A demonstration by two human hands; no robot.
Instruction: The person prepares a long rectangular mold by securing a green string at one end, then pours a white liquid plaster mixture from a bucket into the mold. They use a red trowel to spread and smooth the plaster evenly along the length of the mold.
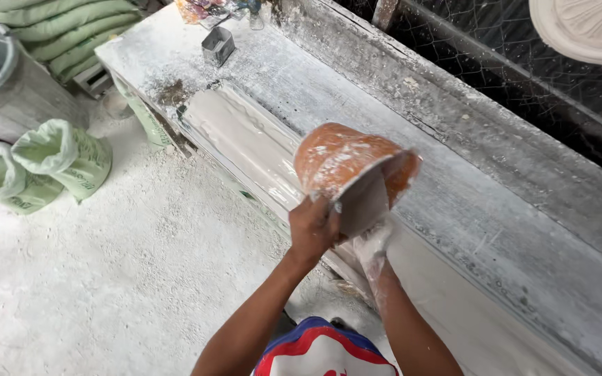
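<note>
My left hand (313, 228) grips the rim of an orange rubber bowl (346, 161) smeared with white plaster. The bowl is tipped on its side above a long white mould (245, 143) filled with wet plaster on a dusty workbench (468, 209). My right hand (373, 244), coated in white plaster, holds a flat grey scraper (364, 204) pressed into the bowl's mouth. Both forearms reach up from the bottom of the view.
Green sacks (64, 157) lie on the white-dusted floor at left beside a grey metal drum (1, 83). More sacks (71, 28) are stacked at top left. A small metal box (217, 45) stands on the bench's far end. Wire mesh (510, 63) and a white moulded disc (587, 28) are at top right.
</note>
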